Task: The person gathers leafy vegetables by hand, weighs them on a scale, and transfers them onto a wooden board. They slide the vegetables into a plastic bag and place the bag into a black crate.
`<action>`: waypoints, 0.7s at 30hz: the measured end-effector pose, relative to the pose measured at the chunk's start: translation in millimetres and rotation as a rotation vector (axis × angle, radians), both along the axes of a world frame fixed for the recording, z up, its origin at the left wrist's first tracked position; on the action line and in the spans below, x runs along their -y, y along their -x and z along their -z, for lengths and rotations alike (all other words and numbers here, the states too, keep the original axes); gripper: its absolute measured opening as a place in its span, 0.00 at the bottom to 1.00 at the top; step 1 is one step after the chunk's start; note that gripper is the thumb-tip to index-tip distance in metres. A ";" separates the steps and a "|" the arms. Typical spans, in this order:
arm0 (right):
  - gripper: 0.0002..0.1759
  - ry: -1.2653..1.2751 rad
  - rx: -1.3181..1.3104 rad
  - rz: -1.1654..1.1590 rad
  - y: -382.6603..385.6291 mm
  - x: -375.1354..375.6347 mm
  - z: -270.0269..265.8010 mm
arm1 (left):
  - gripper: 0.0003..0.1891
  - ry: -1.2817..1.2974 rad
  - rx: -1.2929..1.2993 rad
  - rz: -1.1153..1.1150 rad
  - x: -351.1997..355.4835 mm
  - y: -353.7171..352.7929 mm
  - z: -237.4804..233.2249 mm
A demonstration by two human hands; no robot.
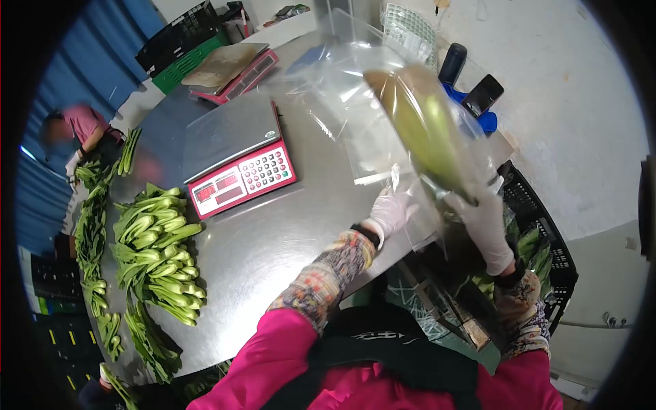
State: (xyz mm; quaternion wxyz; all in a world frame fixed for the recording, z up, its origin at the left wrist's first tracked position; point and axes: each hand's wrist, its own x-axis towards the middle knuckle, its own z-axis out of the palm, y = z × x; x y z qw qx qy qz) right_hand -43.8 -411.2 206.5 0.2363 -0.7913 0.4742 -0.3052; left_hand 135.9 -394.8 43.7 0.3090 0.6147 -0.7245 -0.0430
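"Fingers of the right hand (482,222)?"

"Curled round the near end of the bagged greens (425,130), beside the table (273,263)."

"Left hand (388,214)?"

"At clear plastic (374,152); grip, I can't tell."

"Step?"

"Bagging, I'd judge; next calls for a steady hold. 2 scales (239,174) stand beyond."

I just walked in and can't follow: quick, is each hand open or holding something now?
Left hand: at the clear plastic; open or closed can't be told.
Right hand: closed, holding the bagged vegetable.

Greens (160,253) lie left of the scale (232,140) on the table (239,273); the bag (424,130) is right of the scale.
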 end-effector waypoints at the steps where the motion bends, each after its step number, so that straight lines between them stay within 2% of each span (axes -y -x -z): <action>1: 0.14 0.139 0.114 0.030 -0.4 -0.9 -3.0 | 0.25 -0.118 0.108 0.035 5.2 -6.5 6.0; 2: 0.11 0.285 0.187 -0.021 2.9 1.5 -10.3 | 0.28 -0.240 0.212 0.071 9.2 -10.2 12.4; 4: 0.10 0.107 0.267 0.112 9.6 -11.5 -50.4 | 0.30 -0.402 0.294 0.063 13.3 -17.9 -6.4; 6: 0.10 0.028 0.383 0.182 12.2 -32.7 -88.5 | 0.30 -0.392 0.280 0.069 13.8 -30.8 -11.8; 7: 0.10 0.362 0.224 0.119 14.8 -42.1 -97.7 | 0.28 -0.443 0.083 0.114 15.1 -39.1 -15.3; 8: 0.10 0.373 0.227 0.118 20.8 -49.1 -97.7 | 0.26 -0.489 -0.114 0.160 15.1 -45.5 -17.9; 9: 0.10 0.286 0.209 0.126 29.6 -55.3 -94.0 | 0.24 -0.361 -0.412 0.136 3.0 -44.2 -33.6; 10: 0.10 0.195 0.191 0.135 34.0 -63.2 -88.0 | 0.27 -0.240 -0.579 0.170 -7.2 -45.9 -43.0; 11: 0.10 0.179 0.195 0.073 33.4 -73.3 -77.8 | 0.31 -0.145 -0.873 0.248 -17.2 -40.4 -50.5; 12: 0.09 0.307 0.013 0.062 31.5 -86.4 -69.0 | 0.35 -0.041 -1.165 0.320 -28.0 -33.4 -66.0; 13: 0.09 0.220 -0.009 0.021 29.3 -99.3 -57.0 | 0.35 -0.041 -1.164 0.308 -36.6 -29.2 -79.4; 15: 0.09 0.098 -0.027 -0.077 19.5 -119.7 -28.9 | 0.40 0.181 -1.874 0.544 -54.7 -26.3 -97.4; 16: 0.09 0.062 -0.023 -0.129 12.1 -128.5 -13.6 | 0.40 0.187 -1.874 0.527 -68.9 -28.1 -97.0; 17: 0.11 -0.027 -0.048 -0.125 3.3 -136.9 1.6 | 0.40 0.017 -2.041 0.565 -87.9 -27.0 -94.5; 18: 0.12 -0.011 -0.027 -0.146 -10.2 -142.3 8.3 | 0.41 -0.161 -2.202 0.603 -107.4 -23.8 -90.6; 20: 0.14 -0.051 -0.007 -0.127 -28.4 -141.8 28.6 | 0.37 -0.414 -2.115 0.433 -148.5 -3.2 -70.2; 21: 0.14 -0.058 -0.009 -0.133 -36.6 -140.5 34.0 | 0.35 -0.426 -1.975 0.268 -175.5 17.9 -54.6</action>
